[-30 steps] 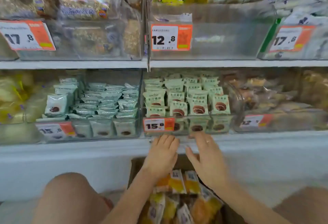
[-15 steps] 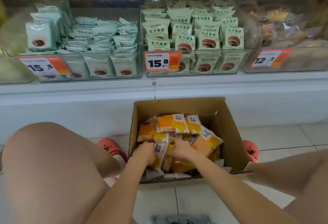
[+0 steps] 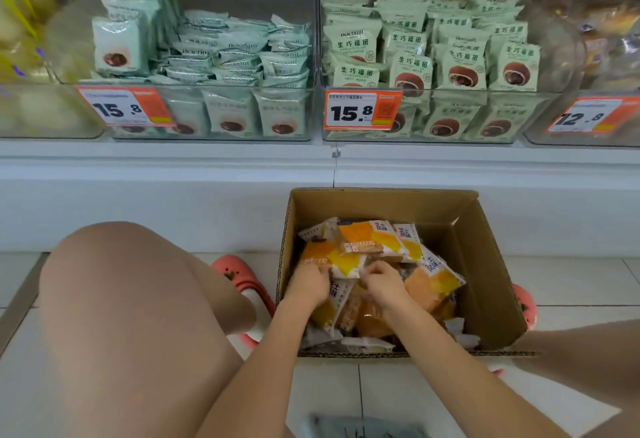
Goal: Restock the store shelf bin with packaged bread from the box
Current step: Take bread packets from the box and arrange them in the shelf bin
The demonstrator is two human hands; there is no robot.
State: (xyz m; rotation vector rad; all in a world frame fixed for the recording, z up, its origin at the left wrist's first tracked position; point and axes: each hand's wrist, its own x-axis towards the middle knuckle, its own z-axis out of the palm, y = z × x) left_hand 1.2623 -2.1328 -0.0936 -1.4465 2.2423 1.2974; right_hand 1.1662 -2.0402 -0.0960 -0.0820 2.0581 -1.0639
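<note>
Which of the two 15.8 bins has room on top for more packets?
Left clear bin: its flat-stacked pale green packets sit low, leaving space above toward the rear wall. Right clear bin is crowded with upright green packets across its width.

The fingertips of the left hand and right hand are buried among the orange-and-yellow plastic bread packets, so their grip cannot be told. The brown cardboard box hides its own floor under the packets. A grey object at the bottom edge is cut off and blurred, possibly another wrapper. The clear plastic bins at far right blur beyond reading.
</note>
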